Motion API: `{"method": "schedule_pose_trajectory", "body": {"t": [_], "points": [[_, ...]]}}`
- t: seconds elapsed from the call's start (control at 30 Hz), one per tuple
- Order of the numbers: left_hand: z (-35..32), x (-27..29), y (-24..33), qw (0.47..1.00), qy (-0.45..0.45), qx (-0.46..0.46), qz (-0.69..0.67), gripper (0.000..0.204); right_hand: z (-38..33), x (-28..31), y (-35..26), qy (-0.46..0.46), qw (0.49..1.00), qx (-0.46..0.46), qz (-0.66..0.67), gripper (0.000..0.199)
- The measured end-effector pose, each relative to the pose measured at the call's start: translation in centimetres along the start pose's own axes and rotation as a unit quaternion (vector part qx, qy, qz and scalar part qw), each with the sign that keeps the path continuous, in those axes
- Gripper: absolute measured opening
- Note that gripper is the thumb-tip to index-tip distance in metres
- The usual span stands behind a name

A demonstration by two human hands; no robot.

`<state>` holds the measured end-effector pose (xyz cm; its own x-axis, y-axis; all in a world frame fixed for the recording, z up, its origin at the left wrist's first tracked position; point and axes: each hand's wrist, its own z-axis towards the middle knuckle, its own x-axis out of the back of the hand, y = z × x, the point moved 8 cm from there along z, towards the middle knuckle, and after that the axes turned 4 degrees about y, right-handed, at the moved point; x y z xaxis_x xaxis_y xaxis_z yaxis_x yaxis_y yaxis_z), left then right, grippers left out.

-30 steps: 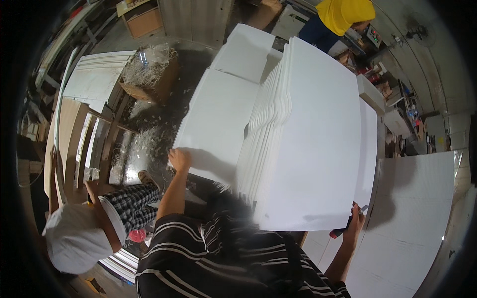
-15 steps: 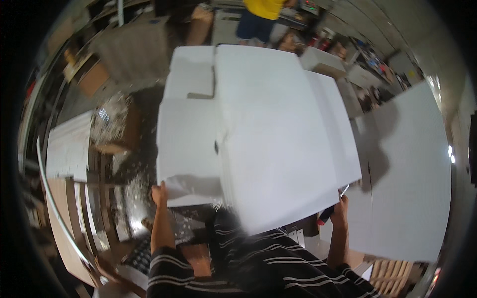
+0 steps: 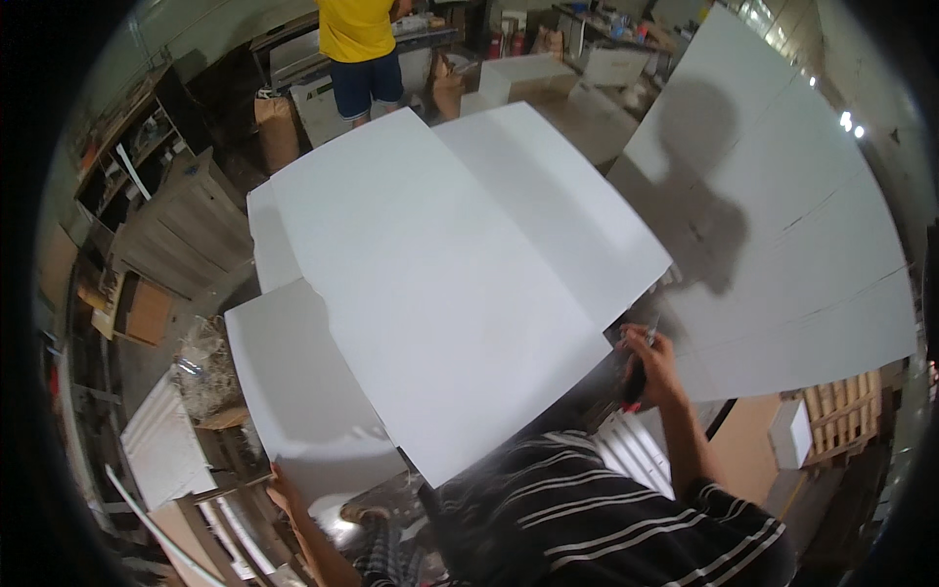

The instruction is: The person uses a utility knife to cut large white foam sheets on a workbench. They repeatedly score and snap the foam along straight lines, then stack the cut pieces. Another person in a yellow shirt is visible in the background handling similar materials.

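A stack of large white sheets spreads out in front of me, a wide top sheet (image 3: 421, 284) lying partly over another. Farther left, a smaller white sheet (image 3: 303, 391) juts out toward me. My left hand (image 3: 282, 491) is closed on this sheet's near left corner, its thumb at the edge. Beside the stack's near right corner, my right hand (image 3: 653, 360) is wrapped around a hand tool (image 3: 634, 383) with a black-and-red handle and a silvery tip. Its exact kind cannot be made out. The right hand looks slightly apart from the sheets.
A big white board (image 3: 782, 245) fills the right side, with my shadow on it. A person in a yellow shirt (image 3: 357, 34) stands at the far bench. Left are a wooden cabinet (image 3: 181, 230) and a box of scraps (image 3: 210, 377). A slatted wooden pallet (image 3: 843, 416) sits lower right.
My view has swung to the right. The upper sheets now lie turned against the left sheet. My right hand has come away from the stack's edge, still with the tool.
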<state>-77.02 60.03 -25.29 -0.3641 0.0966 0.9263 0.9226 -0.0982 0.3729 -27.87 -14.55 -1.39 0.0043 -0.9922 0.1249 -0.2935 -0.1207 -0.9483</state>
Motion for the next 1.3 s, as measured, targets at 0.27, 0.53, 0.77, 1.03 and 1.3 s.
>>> {"method": "schedule_pose_trajectory", "body": {"t": [0.27,0.53,0.77,1.03,1.3], "points": [[-14.1,24.9,-1.7,0.929,0.214,0.052,-0.298,0.07,7.7,3.1,3.2,-0.05,0.993,-0.085,0.071,0.023],[-31.3,38.8,13.5,0.877,0.193,0.119,-0.424,0.067,14.3,4.6,-2.7,-0.199,0.973,-0.039,0.115,0.015],[-39.4,31.3,34.3,0.862,0.055,0.026,-0.503,0.064,7.3,0.5,-10.6,-0.498,0.855,0.059,0.134,0.03],[-48.8,10.9,52.6,0.901,-0.11,-0.072,-0.413,0.042,11.2,13.0,-10.6,-0.291,0.934,0.063,0.197,0.036],[-58.1,-1.4,59.2,0.869,-0.222,0.072,-0.437,0.051,18.9,22.9,-5.8,-0.224,0.96,0.026,0.169,0.031]]}}
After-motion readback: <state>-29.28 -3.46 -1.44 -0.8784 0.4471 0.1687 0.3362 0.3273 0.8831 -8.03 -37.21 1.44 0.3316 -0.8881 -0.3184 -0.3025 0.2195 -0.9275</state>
